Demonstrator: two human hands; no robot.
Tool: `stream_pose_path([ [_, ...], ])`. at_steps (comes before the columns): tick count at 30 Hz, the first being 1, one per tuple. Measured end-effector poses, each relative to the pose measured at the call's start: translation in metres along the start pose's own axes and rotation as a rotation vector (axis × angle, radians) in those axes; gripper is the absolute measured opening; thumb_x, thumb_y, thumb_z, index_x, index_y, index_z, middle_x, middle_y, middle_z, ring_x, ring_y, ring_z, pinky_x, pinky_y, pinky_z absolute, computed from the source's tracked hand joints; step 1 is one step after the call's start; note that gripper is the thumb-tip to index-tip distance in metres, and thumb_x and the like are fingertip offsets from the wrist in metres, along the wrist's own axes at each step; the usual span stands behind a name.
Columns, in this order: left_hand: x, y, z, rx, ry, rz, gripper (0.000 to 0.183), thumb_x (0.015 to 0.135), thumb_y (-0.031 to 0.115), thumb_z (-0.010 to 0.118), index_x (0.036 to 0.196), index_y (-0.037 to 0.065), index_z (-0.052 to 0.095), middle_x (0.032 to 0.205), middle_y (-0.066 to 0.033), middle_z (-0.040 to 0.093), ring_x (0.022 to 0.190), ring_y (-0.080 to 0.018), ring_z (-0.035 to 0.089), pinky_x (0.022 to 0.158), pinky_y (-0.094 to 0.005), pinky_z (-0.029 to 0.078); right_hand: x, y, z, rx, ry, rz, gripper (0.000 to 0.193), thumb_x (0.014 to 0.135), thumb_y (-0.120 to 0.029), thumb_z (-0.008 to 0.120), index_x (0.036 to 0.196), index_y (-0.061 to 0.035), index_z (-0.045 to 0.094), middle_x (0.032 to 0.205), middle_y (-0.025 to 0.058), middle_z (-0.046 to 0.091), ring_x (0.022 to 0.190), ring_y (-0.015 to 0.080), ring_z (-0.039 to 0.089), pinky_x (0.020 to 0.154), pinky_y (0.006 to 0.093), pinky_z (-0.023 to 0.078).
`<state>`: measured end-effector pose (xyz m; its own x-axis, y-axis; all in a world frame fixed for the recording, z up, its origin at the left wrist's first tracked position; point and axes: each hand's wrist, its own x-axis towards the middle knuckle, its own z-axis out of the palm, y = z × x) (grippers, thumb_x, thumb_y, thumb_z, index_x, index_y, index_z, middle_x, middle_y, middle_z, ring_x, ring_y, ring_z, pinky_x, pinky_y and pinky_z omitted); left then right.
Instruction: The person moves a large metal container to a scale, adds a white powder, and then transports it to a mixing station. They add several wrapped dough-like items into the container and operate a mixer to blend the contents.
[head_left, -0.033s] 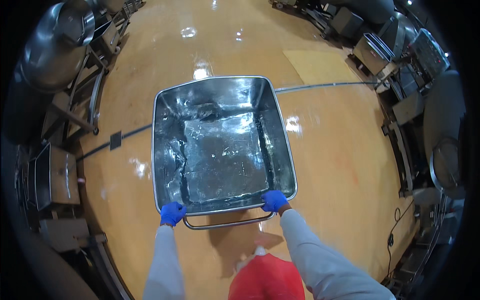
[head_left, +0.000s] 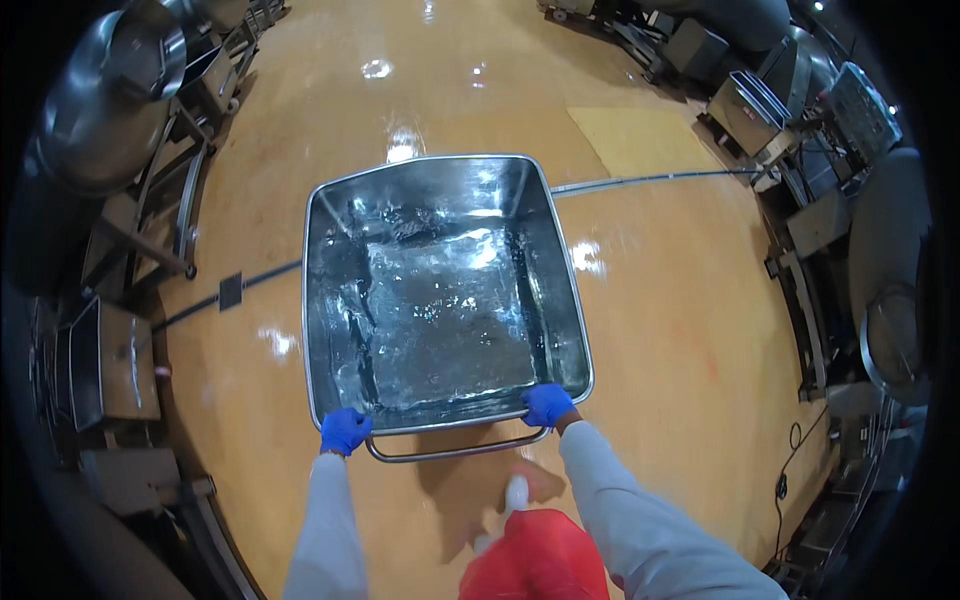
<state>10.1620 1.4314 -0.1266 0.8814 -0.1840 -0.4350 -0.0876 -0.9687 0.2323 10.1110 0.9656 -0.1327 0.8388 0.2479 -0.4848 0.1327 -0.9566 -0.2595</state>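
In front of me stands a large, deep stainless steel tub with a rounded metal rim. Its inner walls are wet and shiny, and some liquid or wet residue lies on its bottom. A tubular handle bar runs along its near side. My left hand, in a blue glove, is closed over the near left part of the rim, beside the handle's left end. My right hand, gloved the same way, is closed over the near rim toward the right corner, above the handle's right end.
A drain channel crosses the tan floor, with a dark square grate at left. Large steel drums on frames line the left; more machinery stands at right. A metal bin sits at left, a dark cable at lower right.
The drain channel and grate sit slightly lower in the picture, nearer to me. My white shoe shows more below the handle. Both hands keep their places on the rim.
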Motion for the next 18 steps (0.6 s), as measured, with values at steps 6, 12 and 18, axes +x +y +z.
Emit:
stream_pose_path([
  [6,0.218,-0.005,-0.105,-0.073,0.017,-0.013,0.037,0.079,0.045,0.058,0.08,0.013,0.076,0.081,-0.0135,0.07,0.076,-0.0353,0.067,0.07,-0.0454,0.053,0.216,0.062,-0.147,-0.012,-0.093,-0.045,0.033,0.066,-0.038,0.064,0.089,-0.0139,0.071,0.085,0.0166,0.069,0.08,0.0384,0.066,0.073,0.0471,0.055],
  [12,0.478,0.022,-0.278,0.002,0.102,0.006,0.042,0.083,0.047,0.055,0.077,0.009,0.074,0.079,-0.017,0.068,0.076,-0.0377,0.066,0.07,-0.0481,0.052,0.44,0.138,-0.356,-0.021,-0.108,0.026,0.036,0.064,-0.038,0.068,0.091,-0.0144,0.072,0.091,0.0145,0.071,0.087,0.0331,0.069,0.077,0.045,0.055],
  [18,0.701,0.021,-0.345,0.027,0.174,0.159,0.035,0.087,0.036,0.055,0.075,0.006,0.071,0.08,-0.0182,0.068,0.073,-0.039,0.065,0.067,-0.0478,0.051,0.645,0.216,-0.469,0.019,-0.067,-0.094,0.035,0.047,-0.032,0.073,0.075,-0.0115,0.074,0.078,0.0167,0.069,0.074,0.0373,0.067,0.064,0.0478,0.053],
])
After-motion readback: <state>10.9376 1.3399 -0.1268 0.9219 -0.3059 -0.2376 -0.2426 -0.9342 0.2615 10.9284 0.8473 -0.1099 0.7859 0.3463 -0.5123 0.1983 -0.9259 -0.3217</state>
